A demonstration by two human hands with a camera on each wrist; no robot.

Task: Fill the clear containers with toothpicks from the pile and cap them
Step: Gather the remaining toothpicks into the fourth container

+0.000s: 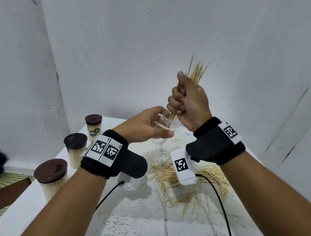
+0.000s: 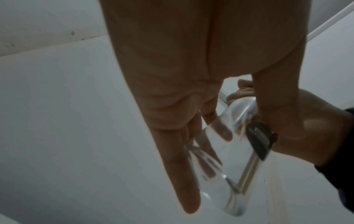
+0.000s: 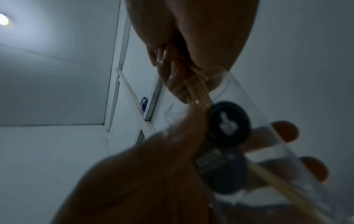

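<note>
Wooden toothpicks [image 1: 196, 73] in right hand [image 1: 189, 100], above left-held container [image 1: 164, 128].

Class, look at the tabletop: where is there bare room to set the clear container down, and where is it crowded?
Bare table shows near the front edge, between the capped jars on the left and the toothpick pile. Another patch lies behind the pile, near the wall. The right-centre is crowded with scattered toothpicks.
</note>
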